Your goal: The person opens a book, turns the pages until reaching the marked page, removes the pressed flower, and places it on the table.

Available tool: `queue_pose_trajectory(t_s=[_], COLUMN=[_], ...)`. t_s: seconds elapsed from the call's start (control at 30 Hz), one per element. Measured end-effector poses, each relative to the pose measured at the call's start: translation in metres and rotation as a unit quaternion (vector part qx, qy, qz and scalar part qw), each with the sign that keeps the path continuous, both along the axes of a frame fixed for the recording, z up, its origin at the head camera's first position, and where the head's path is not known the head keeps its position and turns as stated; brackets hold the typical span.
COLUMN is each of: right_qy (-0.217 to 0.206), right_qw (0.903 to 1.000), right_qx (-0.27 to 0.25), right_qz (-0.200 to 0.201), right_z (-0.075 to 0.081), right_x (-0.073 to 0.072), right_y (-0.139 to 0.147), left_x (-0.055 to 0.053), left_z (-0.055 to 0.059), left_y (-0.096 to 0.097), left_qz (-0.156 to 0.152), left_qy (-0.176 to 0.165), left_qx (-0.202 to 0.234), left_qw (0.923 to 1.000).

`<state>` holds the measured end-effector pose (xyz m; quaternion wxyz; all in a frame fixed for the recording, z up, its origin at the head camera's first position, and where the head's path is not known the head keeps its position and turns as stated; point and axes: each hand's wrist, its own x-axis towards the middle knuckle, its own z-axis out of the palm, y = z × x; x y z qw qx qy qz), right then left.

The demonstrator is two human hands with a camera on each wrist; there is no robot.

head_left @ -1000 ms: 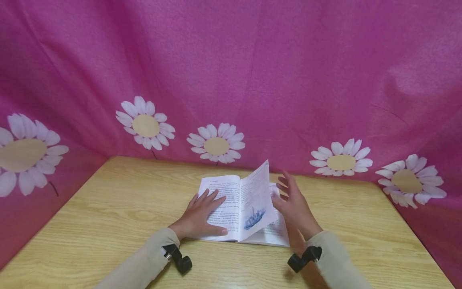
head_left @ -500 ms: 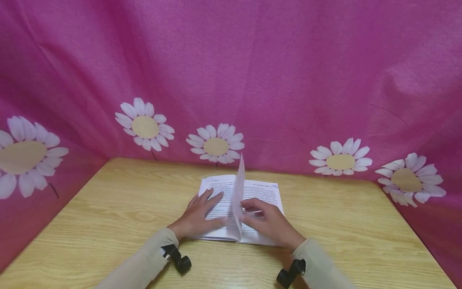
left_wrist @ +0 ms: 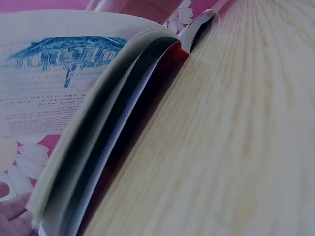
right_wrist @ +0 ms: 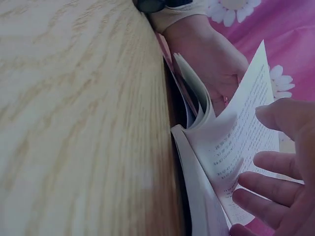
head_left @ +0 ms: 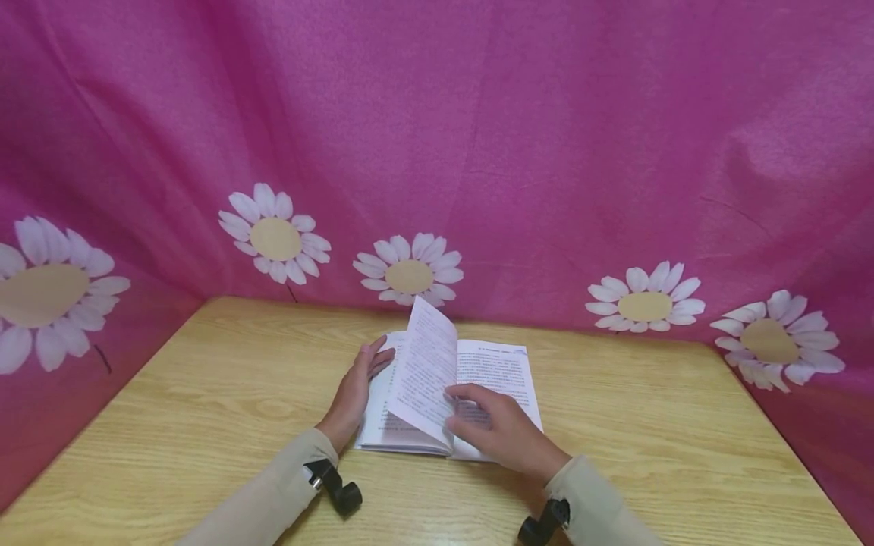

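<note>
An open paperback book lies on the table, a single page lifted from its spine and leaning over the left side. My right hand is over the right-hand page, its fingertips at the raised page. In the right wrist view, the fingers of that hand are spread and nearly straight against the printed sheet. My left hand lies along the book's left edge, fingers extended and partly behind the turning page. A blue city drawing shows on a page in the left wrist view.
The wooden table surrounds the book. A pink curtain with large white daisies hangs behind and at both sides. Each sleeved wrist carries a small black camera mount.
The lifted page has swung from the right side, past upright, over to the left. My right hand followed it leftward. My left hand slid off the left page to its outer edge.
</note>
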<state>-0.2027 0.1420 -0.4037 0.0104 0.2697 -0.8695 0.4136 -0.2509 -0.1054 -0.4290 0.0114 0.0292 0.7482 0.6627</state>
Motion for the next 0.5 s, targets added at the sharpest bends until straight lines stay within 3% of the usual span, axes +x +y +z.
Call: queue_pose_trajectory(t_s=[0.23,0.5], right_qy=[-0.005,0.001], right_qw=[0.9996,0.9985], right_qx=[0.012,0.023], right_qz=[0.027,0.05], right_z=[-0.001,-0.0022], right_x=[0.002,0.0035], right_y=[-0.0029,-0.0042], left_x=[-0.0019,-0.0019], left_z=[0.0004,0.0005], left_y=[0.0003,-0.0002], left_qz=[0.019,0.027], left_qy=[0.006,-0.001], left_qx=[0.043,0.056], left_qw=[0.9989,0.9981])
